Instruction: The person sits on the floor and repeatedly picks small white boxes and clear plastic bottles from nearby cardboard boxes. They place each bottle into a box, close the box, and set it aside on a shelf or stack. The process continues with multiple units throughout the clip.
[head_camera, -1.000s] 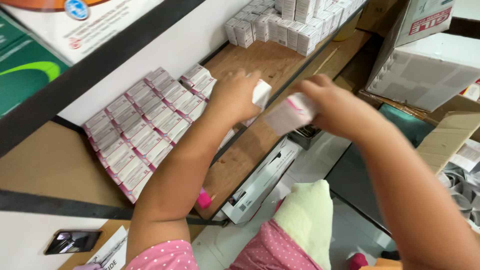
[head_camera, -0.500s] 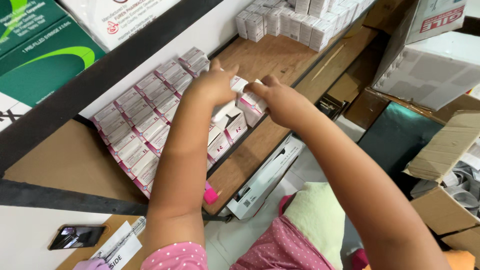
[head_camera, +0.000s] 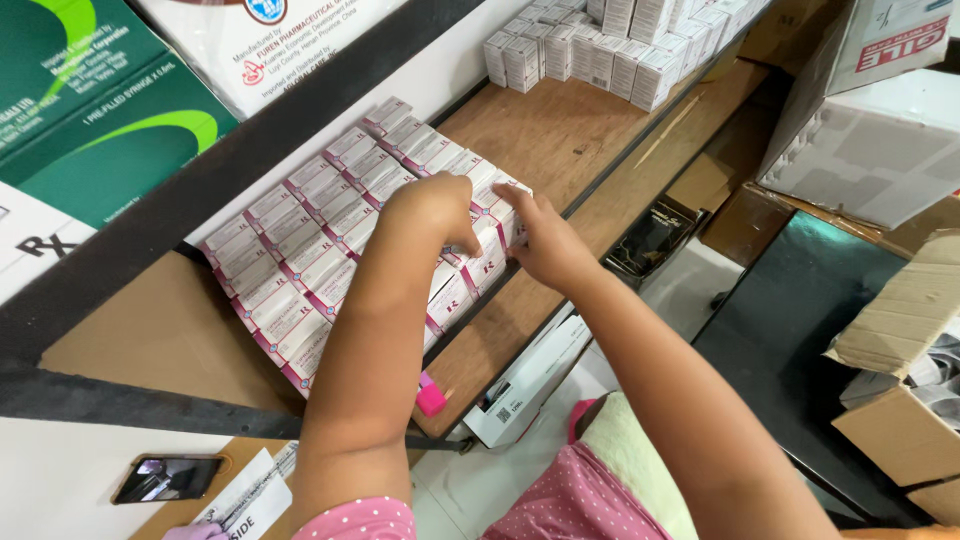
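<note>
**Two hands on the pink-and-white boxes**

Two bare hands meet at the right end of a block of small pink-and-white boxes packed in tidy rows on a wooden shelf. Left hand lies on top of the rows, fingers curled down over the boxes, touching them; cannot tell if it grips any one box. Right hand sits just beside it, fingers together, tips pressed on the end box of the front row at the shelf edge. Whether it pinches that box or only pushes on it cannot be told.

A second stack of white boxes stands at the far end of the same shelf, well apart from the hands. Green cartons sit on the shelf above. A pink marker pokes out below the shelf edge, near the left forearm. A phone lies on a lower surface at bottom left. Cardboard cartons are piled at right. Pink dotted sleeves show at the bottom.
</note>
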